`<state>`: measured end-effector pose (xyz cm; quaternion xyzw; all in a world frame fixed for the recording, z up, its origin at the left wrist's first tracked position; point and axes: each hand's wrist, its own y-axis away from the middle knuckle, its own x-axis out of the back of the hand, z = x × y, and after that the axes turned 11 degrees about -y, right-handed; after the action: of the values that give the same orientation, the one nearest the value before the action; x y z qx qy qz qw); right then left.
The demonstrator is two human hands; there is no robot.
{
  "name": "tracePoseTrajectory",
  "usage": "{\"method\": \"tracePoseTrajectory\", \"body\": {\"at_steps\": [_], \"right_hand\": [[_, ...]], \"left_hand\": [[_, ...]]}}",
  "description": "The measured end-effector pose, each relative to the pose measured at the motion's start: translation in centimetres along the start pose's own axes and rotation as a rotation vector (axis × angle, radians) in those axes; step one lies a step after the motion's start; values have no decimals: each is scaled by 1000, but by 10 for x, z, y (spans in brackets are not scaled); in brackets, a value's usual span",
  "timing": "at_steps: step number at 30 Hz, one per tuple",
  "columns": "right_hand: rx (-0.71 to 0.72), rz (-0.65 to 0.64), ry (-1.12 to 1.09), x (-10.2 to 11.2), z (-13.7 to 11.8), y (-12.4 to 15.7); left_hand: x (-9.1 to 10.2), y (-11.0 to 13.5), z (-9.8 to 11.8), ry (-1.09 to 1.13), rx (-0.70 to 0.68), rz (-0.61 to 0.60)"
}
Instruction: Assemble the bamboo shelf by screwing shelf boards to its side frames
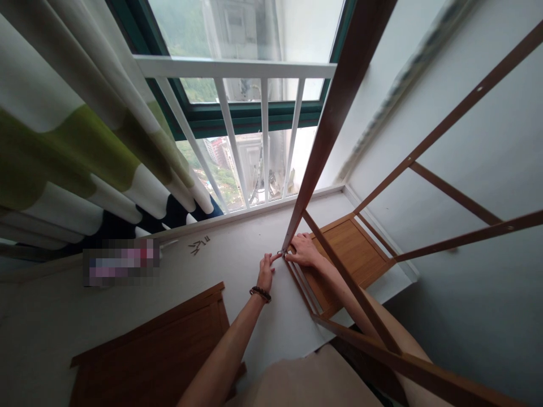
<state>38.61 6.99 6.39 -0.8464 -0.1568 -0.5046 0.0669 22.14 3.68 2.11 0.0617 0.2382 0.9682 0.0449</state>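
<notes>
A brown wooden rack frame (328, 133) stands on a white ledge, with a wooden panel (356, 243) set low between its posts. My left hand (266, 274), a beaded bracelet (260, 293) at its wrist, is at the foot of the nearest post. Its fingers are pinched and reach toward a small metallic piece (280, 254) there; what they hold is too small to make out. From the other side, my right hand (304, 250) curls around the joint where post and lower rail meet. My right forearm passes behind a slanting rail of the frame.
Several small dark fasteners (198, 245) lie on the white ledge (246, 237). A separate wooden panel (156, 345) rests at lower left. Beside the curtain (97, 152) is a blurred pink packet (121, 263). White railing (241, 69) guards the window; a wall borders the right.
</notes>
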Motion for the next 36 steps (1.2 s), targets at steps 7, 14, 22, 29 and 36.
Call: {"method": "tracePoseTrajectory", "body": {"at_steps": [7, 14, 22, 29, 36], "right_hand": [[2, -13, -11, -1, 1, 0], [-19, -9, -1, -3, 3, 0], [-29, -21, -6, -2, 1, 0], [-34, -12, 1, -2, 1, 0], [-57, -41, 9, -1, 0, 0]], "left_hand": [[0, -6, 17, 104, -86, -32], [1, -2, -2, 44, -23, -21], [1, -7, 19, 160, -111, -33], [-1, -5, 5, 48, 29, 17], [3, -4, 13, 172, -112, -32]]}}
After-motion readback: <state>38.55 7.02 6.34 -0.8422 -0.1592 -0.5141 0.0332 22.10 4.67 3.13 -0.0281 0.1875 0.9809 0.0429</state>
